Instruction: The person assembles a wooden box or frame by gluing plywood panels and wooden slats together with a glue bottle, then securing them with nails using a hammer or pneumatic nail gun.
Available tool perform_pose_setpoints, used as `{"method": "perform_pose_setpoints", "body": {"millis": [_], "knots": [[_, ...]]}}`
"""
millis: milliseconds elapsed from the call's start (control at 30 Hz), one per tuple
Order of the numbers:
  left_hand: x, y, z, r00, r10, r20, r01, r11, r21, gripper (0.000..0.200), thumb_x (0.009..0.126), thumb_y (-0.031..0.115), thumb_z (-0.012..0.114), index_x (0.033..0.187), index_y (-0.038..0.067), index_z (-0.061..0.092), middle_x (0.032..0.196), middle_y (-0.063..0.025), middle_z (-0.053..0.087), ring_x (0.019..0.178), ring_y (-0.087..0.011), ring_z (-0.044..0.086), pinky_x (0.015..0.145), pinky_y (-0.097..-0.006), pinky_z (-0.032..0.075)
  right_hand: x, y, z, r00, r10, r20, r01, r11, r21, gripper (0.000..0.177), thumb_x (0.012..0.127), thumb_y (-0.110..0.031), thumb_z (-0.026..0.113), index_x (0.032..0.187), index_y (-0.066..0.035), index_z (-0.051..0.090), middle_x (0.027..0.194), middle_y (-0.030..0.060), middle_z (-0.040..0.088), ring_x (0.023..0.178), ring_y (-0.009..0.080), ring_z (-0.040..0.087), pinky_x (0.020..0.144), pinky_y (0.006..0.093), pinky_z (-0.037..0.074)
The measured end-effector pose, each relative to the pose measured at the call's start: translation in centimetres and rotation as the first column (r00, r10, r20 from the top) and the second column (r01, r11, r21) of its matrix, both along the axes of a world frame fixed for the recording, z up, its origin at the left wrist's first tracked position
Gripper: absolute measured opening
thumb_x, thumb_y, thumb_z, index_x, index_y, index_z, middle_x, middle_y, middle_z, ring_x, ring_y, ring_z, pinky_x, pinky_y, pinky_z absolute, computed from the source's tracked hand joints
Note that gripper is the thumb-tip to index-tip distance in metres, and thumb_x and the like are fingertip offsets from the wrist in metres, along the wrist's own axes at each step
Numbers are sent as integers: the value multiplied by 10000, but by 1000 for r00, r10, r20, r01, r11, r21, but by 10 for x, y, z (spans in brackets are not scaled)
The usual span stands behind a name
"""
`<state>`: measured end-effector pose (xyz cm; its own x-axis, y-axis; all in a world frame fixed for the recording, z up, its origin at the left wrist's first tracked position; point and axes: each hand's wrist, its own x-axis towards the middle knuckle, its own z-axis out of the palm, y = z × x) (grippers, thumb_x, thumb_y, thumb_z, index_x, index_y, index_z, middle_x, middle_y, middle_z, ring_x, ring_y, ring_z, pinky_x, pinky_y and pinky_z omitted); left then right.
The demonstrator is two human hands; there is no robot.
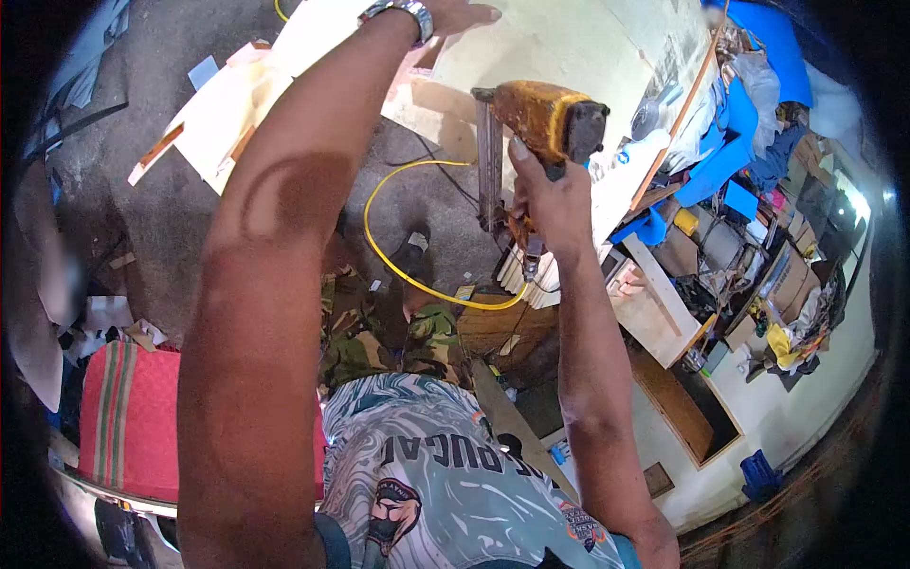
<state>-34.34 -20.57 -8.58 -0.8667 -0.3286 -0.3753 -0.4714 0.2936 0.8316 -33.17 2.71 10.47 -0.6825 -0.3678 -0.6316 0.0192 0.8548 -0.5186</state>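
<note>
My right hand (557,204) is wrapped around the handle of a worn yellow-and-black nail gun (536,114). The gun's long metal magazine (489,171) points down beside the hand, and a yellow air hose (384,248) loops away from the fitting at its handle. At the top edge, my left hand (455,17), with a metal watch on its wrist, lies with fingers stretched out over a large pale board (559,57). Part of that hand is cut off by the frame. Whether the gun's nose touches the board cannot be made out.
Pale wood pieces (223,109) lie at the upper left over the grey floor (90,199). A red striped cloth (142,417) covers something at lower left. Blue sheets (735,142), cardboard and mixed clutter crowd the right side, near an open wooden compartment (697,417).
</note>
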Motion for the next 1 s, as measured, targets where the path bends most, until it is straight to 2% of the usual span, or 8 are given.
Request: {"method": "perform_pose_setpoints", "body": {"millis": [367,400,500,600,667,900,933,1000], "knots": [[1,-1,7,999,0,33,1,1000,-9,768,840,548,590,1307,-54,497,1327,-284,514,1233,-402,500,1039,-436,394,6,-9,-11,996,64,-69,-70,994,-89,401,874,-402,699,818,-16,606,580,22,550,481,114,541,468,275,459],[2,2,5,999,42,4,-42,998,-44,763,838,549,593,1294,-57,507,1304,-284,533,1215,-405,513,1028,-438,402,3,-8,-10,998,66,-17,-66,997,-25,377,867,-266,686,1102,28,657,896,118,701,761,167,632,722,330,499],[1,-1,6,1000,-11,-19,11,1000,20,775,836,551,591,1304,-60,499,1311,-290,524,1225,-407,504,1037,-437,393,0,-14,2,997,56,46,-59,995,81,367,869,-248,683,1112,25,658,909,122,705,795,163,640,746,329,499],[1,-2,7,999,-7,42,7,1000,-14,784,836,548,590,1314,-65,489,1324,-298,510,1235,-404,498,1046,-432,387,4,-10,-4,994,102,-43,-105,993,-54,370,882,-362,693,772,-20,604,563,24,551,473,114,540,443,278,433],[1,-2,6,999,18,46,-17,999,-35,792,836,549,591,1316,-72,484,1318,-301,513,1235,-403,499,1048,-430,387,6,-17,-2,994,106,-34,-107,993,-54,358,886,-355,685,780,-22,609,558,23,553,460,103,529,433,274,418],[0,1,-1,1000,5,17,-4,998,-60,814,832,560,593,1313,-87,480,1334,-307,496,1249,-400,488,1051,-423,384,4,-16,8,979,199,-43,-202,975,-88,377,860,-249,693,1129,12,649,901,114,704,814,178,641,773,342,504],[4,-1,14,998,3,55,-4,1000,16,829,839,576,584,1325,-86,471,1349,-300,487,1263,-398,476,1064,-414,373,4,-2,6,985,172,-14,-173,984,-48,383,852,-241,694,1134,12,643,875,101,698,783,184,639,738,334,509],[3,4,-9,999,35,21,-33,995,-93,807,812,676,548,1162,-51,566,1077,-270,606,980,-376,602,857,-438,462,9,31,17,982,186,-17,-186,982,-32,383,848,-246,699,1125,13,642,835,90,688,743,180,629,704,328,506]]}}
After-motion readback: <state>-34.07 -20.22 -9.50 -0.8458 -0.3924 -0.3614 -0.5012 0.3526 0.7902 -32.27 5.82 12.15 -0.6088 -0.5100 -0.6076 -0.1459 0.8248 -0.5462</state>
